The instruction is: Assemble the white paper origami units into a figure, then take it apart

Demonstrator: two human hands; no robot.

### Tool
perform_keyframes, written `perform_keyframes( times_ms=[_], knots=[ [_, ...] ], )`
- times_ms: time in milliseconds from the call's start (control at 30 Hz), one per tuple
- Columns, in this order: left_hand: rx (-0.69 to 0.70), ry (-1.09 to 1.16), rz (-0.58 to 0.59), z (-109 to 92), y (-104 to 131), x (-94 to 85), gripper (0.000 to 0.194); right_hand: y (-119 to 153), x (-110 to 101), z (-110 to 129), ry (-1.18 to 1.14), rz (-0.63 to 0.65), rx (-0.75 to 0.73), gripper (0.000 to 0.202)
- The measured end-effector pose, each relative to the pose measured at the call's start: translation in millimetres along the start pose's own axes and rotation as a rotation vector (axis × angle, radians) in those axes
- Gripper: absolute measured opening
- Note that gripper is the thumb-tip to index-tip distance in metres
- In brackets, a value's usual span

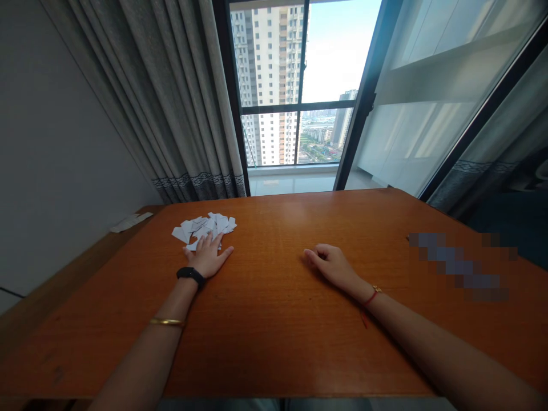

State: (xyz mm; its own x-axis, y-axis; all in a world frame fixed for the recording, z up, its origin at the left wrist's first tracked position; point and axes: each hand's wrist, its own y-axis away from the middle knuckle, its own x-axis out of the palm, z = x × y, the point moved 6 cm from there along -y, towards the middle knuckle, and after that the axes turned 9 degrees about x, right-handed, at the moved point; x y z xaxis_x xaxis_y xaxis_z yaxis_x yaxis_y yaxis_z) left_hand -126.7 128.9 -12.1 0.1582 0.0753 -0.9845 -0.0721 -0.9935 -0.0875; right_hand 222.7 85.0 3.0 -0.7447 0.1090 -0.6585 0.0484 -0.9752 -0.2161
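A loose heap of white paper pieces (216,222) lies on the left part of the wooden table (265,319). My left hand (208,257) is spread flat at the near edge of the heap, its fingertips over the closest pieces. On that arm are a black wristband and a gold bangle. To the right of the middle, my right hand (331,262) rests on the tabletop with its fingers curled in. Whether anything is inside those fingers is hidden. A red cord bracelet circles the right wrist.
A blurred-out object (454,262) lies at the table's right side. Flat white paper (131,221) sits on a ledge along the left wall. Behind the table's far edge are a grey curtain (171,103) and a dark-framed glass door (359,137).
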Motion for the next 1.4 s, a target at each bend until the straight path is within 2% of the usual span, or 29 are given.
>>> perform_keyframes(
  times_ms=[67, 167, 233, 300, 467, 633, 700, 767, 933, 1100, 1167, 1200, 1267, 1333, 1400],
  knots=[
    [-0.045, -0.01, -0.053, 7.0, -9.6, -6.5, 0.081, -0.1, 0.2, -0.1, 0.004, -0.001, 0.001, 0.044],
    [-0.12, -0.023, -0.137, 30.0, -31.7, -18.8, 0.091, -0.1, 0.1, 0.6, 0.029, -0.009, -0.003, 0.043],
    [-0.131, -0.025, -0.129, 46.5, -48.1, -21.5, 0.09, 0.1, -0.2, 1.3, 0.036, -0.013, -0.009, 0.043],
    [-0.08, -0.032, -0.081, 57.3, -62.8, -19.1, 0.084, 0.1, -0.2, 1.4, 0.039, -0.016, -0.009, 0.042],
    [0.028, -0.007, 0.066, 66.0, -80.2, -2.5, 0.068, -0.5, 2.9, 0.9, 0.06, -0.001, -0.008, 0.041],
    [0.009, -0.007, 0.079, 58.9, -75.4, 4.5, 0.067, -1.1, 4.5, 0.1, 0.088, 0.012, -0.003, 0.042],
    [0.014, -0.004, 0.076, 46.0, -67.4, 5.8, 0.068, -1.1, 3.7, 1.7, 0.112, 0.015, -0.011, 0.043],
    [0.046, 0.0, 0.076, 24.3, -55.9, 7.6, 0.069, -0.3, 2.3, 5.8, 0.153, 0.004, -0.033, 0.042],
    [0.198, 0.025, 0.095, -59.3, -21.5, 16.3, 0.066, 10.5, 4.5, 29.4, 0.196, -0.025, -0.209, 0.022],
    [0.459, 0.156, 0.025, -149.0, -0.7, 15.9, 0.056, 21.2, 17.6, 40.9, 0.236, 0.05, -0.337, 0.082],
    [0.577, 0.248, -0.022, -172.0, 5.7, 9.1, 0.057, 20.4, 19.7, 37.7, 0.262, 0.089, -0.325, 0.091],
    [0.613, 0.288, -0.049, -178.0, 9.0, 4.5, 0.058, 19.1, 19.3, 35.5, 0.282, 0.099, -0.313, 0.087],
    [0.617, 0.325, -0.064, -178.5, 15.4, -3.1, 0.062, 16.3, 16.7, 31.6, 0.341, 0.106, -0.292, 0.064],
    [0.559, 0.296, 0.007, -168.6, 22.7, -4.9, 0.07, 13.7, 12.8, 29.3, 0.4, 0.099, -0.271, 0.039],
    [0.522, 0.227, 0.109, -156.4, 32.3, -3.5, 0.082, 12.1, 9.0, 28.9, 0.442, 0.084, -0.244, 0.026]
  ],
)
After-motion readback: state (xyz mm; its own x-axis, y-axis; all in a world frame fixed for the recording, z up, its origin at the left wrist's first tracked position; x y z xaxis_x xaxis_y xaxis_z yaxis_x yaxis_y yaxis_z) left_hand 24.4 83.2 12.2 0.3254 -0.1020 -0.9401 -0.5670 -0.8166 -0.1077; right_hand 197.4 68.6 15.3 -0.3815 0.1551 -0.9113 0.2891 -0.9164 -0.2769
